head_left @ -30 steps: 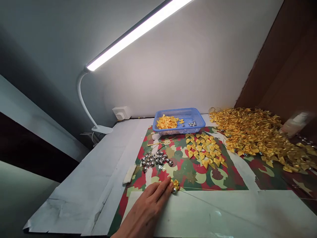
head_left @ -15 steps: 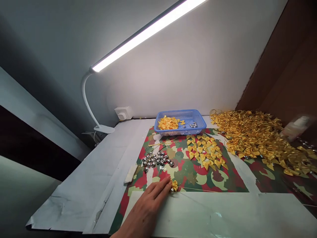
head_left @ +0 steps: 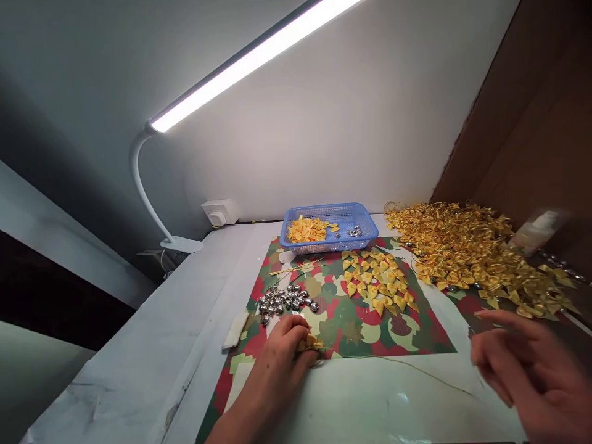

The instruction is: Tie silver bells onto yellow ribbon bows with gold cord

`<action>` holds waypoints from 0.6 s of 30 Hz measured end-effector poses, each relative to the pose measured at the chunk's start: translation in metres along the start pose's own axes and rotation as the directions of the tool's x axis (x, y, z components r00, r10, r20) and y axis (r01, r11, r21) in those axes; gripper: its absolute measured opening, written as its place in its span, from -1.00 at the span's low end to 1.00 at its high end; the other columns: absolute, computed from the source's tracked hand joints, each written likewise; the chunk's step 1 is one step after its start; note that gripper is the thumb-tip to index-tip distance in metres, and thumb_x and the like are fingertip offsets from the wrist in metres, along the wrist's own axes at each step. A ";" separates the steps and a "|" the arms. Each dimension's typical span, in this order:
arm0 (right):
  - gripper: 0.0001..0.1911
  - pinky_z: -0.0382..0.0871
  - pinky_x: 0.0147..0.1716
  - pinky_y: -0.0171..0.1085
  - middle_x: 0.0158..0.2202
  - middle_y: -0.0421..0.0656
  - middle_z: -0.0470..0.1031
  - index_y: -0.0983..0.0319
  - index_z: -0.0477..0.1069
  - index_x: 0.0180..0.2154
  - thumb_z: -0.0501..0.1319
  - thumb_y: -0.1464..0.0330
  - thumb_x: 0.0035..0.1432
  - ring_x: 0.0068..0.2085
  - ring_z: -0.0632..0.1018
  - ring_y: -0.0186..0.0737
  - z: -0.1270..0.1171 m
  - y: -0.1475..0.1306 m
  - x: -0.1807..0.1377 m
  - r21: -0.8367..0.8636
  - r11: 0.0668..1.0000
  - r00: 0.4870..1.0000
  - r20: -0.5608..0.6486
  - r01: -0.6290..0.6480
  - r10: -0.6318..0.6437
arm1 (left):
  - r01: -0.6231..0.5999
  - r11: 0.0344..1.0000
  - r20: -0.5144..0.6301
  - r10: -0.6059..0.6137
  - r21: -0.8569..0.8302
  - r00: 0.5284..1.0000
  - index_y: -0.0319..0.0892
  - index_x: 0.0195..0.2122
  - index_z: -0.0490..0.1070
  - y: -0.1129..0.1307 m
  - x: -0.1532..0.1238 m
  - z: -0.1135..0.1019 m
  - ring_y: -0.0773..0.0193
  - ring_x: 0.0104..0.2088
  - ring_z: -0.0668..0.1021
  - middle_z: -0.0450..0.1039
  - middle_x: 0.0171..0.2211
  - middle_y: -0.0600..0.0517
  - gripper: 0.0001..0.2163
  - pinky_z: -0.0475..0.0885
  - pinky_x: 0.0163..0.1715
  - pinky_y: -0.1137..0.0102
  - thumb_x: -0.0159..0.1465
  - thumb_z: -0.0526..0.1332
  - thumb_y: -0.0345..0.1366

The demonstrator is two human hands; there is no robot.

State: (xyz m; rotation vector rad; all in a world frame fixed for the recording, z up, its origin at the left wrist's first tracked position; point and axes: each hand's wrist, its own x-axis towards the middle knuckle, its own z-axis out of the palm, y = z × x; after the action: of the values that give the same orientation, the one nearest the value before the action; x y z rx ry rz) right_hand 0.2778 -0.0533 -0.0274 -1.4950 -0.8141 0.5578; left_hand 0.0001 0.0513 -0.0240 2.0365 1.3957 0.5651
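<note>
My left hand [head_left: 289, 345] is closed on a yellow ribbon bow [head_left: 313, 340], with fingertips and thumb pinching it at the edge of the patterned sheet. A thin gold cord [head_left: 411, 365] runs rightward from the bow over the pale board. My right hand [head_left: 531, 364] is at the right, slightly blurred, its index finger stretched out and the others bent and apart; I see nothing in it. Beyond my left hand lies a cluster of silver bells or beads [head_left: 287, 299]. Several finished-looking yellow bows [head_left: 377, 277] are laid in rows on the sheet.
A blue basket [head_left: 330, 243] at the back holds yellow bows and silver beads. A large heap of gold bows with cords [head_left: 467, 253] fills the right, beside a bottle [head_left: 536, 233]. A white lamp [head_left: 152, 203] stands left; a white pad [head_left: 235, 331] lies near the sheet's edge.
My right hand has come into view at the right. My left fingers, earlier stretched flat beside the bow, now curl around it. The cord, earlier straight, hangs looser; the view has shifted slightly.
</note>
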 end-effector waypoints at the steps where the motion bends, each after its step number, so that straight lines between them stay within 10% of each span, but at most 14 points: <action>1: -0.62 0.46 -0.50 -0.44 -0.46 -0.22 0.45 0.02 0.44 -0.11 0.29 -0.03 0.12 -0.42 0.50 -0.26 0.009 -0.003 -0.005 0.000 1.000 0.999 0.041 -0.011 0.011 | 0.011 1.000 0.013 -0.011 -0.029 1.000 -0.12 -0.43 0.41 0.001 -0.001 0.002 0.09 -0.23 0.55 0.49 -0.21 -0.04 -0.89 0.44 -0.23 0.24 0.17 0.18 -0.47; 5: -0.83 0.34 -0.55 -0.47 -0.44 -0.28 0.47 0.02 0.50 -0.19 0.17 0.15 0.29 -0.50 0.45 -0.36 0.040 -0.006 -0.021 -0.025 0.993 0.954 0.279 0.118 -0.107 | 0.072 0.979 0.100 -0.054 -0.191 0.994 -0.12 -0.38 0.35 0.010 -0.010 0.003 0.22 -0.43 0.46 0.37 -0.47 0.11 -0.94 0.39 -0.42 0.36 0.23 0.16 -0.41; 13: -0.88 0.26 -0.50 -0.38 -0.43 -0.26 0.45 0.18 0.47 -0.21 0.22 0.30 0.23 -0.48 0.38 -0.34 0.083 -0.013 -0.039 0.018 0.918 0.693 0.650 0.396 -0.311 | 0.215 0.789 0.226 -0.099 -0.576 0.969 -0.09 -0.19 0.40 0.044 -0.036 -0.007 0.30 -0.40 0.40 0.33 -0.45 0.16 -0.87 0.38 -0.41 0.44 0.25 0.29 -0.30; 18: -0.70 0.21 -0.48 -0.35 -0.50 -0.22 0.42 0.21 0.48 -0.36 0.07 0.30 0.37 -0.47 0.43 -0.32 0.080 -0.014 -0.043 0.007 0.965 0.711 0.675 0.260 -0.197 | 0.338 0.597 0.368 -0.075 -0.728 0.927 -0.07 -0.11 0.48 0.044 -0.045 -0.013 0.23 -0.26 0.52 0.50 -0.29 0.06 -0.80 0.47 -0.27 0.39 0.24 0.34 -0.25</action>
State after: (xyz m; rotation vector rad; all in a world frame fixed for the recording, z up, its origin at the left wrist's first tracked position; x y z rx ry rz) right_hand 0.1875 -0.0350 -0.0271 -1.2313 -1.5911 0.9038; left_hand 0.0053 0.0003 0.0155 1.1496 0.9249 0.5876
